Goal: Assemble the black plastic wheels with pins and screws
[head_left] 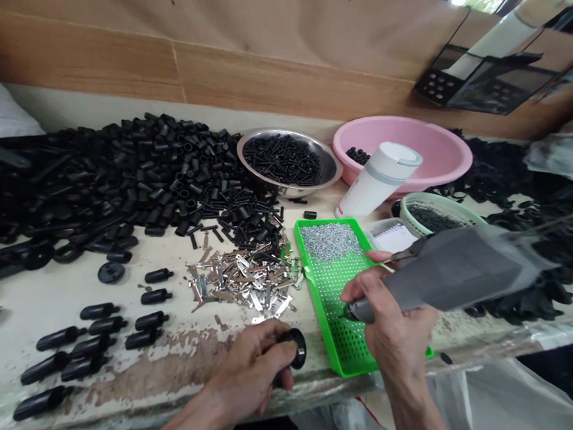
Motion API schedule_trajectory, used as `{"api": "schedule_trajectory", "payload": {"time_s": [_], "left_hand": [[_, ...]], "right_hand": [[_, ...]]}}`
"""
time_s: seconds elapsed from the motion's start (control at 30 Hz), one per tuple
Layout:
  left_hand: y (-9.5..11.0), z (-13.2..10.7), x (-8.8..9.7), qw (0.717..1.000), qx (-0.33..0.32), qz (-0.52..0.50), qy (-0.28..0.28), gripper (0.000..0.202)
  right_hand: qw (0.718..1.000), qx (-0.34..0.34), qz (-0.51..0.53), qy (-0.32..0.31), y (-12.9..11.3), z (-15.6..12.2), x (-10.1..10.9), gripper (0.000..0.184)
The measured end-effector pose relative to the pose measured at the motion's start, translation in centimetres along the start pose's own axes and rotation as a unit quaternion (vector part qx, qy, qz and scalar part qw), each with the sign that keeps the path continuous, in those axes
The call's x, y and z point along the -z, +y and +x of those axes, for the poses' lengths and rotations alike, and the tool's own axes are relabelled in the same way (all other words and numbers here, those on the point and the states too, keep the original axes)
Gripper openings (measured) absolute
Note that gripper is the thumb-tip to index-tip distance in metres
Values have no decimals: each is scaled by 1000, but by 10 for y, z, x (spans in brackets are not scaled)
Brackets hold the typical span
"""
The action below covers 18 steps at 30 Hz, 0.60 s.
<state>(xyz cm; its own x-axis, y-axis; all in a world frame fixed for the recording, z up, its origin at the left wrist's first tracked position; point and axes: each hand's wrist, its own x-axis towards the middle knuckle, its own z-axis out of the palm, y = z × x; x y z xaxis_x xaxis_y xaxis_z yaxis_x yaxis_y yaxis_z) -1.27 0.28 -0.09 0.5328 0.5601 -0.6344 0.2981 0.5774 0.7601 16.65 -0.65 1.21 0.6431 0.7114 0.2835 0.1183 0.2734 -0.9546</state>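
Note:
My left hand [253, 372] grips a round black plastic part [296, 348] at the table's front edge. My right hand [389, 306] is shut around a grey electric screwdriver [452, 271], its tip low over a green perforated tray [346, 343]. The tray's far end holds a layer of small silver screws [329, 241]. To the left of the tray lies a heap of silver metal clips [242, 279]. Several black plastic cylinders [90, 329] lie in loose rows left of my left hand.
A large heap of black plastic tubes [127, 175] covers the back left of the table. Behind it stand a steel bowl [286, 161] of black screws, a pink basin [411, 144], a white flask [381, 180] and a small green basket [434, 212].

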Motion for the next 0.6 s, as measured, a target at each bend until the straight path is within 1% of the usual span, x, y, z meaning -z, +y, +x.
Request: {"api": "schedule_trajectory", "payload": {"time_s": [0.1,0.17,0.23,0.33,0.43,0.5,0.6], "left_hand": [[2,-1,-1,1000,4,-6,7,35],[4,-1,-2,1000,-2,-10,4,33],[5,-1,-2,1000,-13,-14,0,31],[5,0,-2,1000,-24,-20,1,29],[5,1,-2,999,-23,-23,12,29],[5,1,-1,1000,-20,-22,5,27],[5,1,0,1000,-22,-19,-10,24]], "right_hand": [[999,5,52,-7,-19,0,-7,29],[994,-2,102,-35,-31,-3,-15,22],[989,-21,135,-65,-38,-10,-24,21],[984,-38,145,-95,-38,-24,-35,23],[984,-34,137,-110,-32,-33,-39,24],[985,-34,127,-110,-29,-35,-40,25],[989,-31,108,-93,-26,-35,-41,25]]}}
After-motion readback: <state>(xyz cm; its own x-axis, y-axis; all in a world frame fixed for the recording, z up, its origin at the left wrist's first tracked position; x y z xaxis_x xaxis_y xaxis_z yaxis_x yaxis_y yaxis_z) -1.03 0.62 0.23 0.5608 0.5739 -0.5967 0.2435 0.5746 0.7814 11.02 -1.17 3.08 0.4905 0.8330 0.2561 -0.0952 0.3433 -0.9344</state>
